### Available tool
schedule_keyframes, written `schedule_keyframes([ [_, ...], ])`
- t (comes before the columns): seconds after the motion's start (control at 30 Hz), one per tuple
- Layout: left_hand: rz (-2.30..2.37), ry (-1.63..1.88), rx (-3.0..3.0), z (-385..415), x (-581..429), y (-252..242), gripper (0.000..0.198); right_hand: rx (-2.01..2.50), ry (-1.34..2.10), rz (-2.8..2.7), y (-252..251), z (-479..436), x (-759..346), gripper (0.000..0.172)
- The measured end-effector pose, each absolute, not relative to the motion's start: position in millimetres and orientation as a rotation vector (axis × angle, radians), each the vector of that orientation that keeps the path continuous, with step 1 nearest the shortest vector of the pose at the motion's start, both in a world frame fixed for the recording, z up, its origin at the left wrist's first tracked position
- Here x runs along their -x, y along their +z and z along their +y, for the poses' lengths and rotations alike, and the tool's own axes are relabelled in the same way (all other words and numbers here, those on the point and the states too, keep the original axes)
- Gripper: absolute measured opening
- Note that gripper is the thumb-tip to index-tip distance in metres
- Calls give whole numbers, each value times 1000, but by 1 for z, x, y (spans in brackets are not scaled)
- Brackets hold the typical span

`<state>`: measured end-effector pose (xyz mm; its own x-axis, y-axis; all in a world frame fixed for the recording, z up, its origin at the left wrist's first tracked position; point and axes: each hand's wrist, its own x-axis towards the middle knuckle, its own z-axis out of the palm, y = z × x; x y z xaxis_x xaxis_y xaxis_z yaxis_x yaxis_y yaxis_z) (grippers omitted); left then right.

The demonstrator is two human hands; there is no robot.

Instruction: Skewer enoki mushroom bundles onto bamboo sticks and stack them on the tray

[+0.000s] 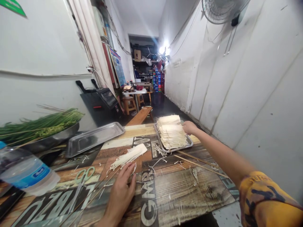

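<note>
A flat bundle of enoki mushrooms (132, 154) lies on the patterned table (180, 192). My left hand (124, 184) rests just in front of it, fingers apart, fingertips near the stem ends. My right hand (189, 127) reaches to the right side of a metal tray (189, 144) stacked with enoki bundles (171, 132); its fingers are bent at the edge of the stack, and what they hold, if anything, is hidden. Thin wooden skewers (201, 164) lie in front of the tray, and more skewers (94, 192) lie beside my left wrist.
Scissors (81, 186) lie left of my left hand. A water bottle (28, 173), a bowl (54, 138) of green vegetables (40, 127) and a second metal tray (94, 138) stand at the left. Loose mushroom strands are scattered about. A wooden bench (139, 116) extends beyond the table.
</note>
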<state>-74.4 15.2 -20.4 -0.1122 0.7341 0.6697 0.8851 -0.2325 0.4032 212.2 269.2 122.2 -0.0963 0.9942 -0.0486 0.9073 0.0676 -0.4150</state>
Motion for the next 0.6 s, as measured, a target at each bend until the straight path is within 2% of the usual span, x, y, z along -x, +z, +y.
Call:
schedule_keyframes([
  [0.17,-1853,-1098,2008,13,82,-8,35,1901,243,-2286,100,229,-260,30],
  [0.4,-2015,-598,2194,57,125,40,44,1642,-10,-2662,38,143,-318,22],
  [0.6,-2105,-363,2294,105,129,32,46,1475,-203,-2701,21,135,-324,22],
])
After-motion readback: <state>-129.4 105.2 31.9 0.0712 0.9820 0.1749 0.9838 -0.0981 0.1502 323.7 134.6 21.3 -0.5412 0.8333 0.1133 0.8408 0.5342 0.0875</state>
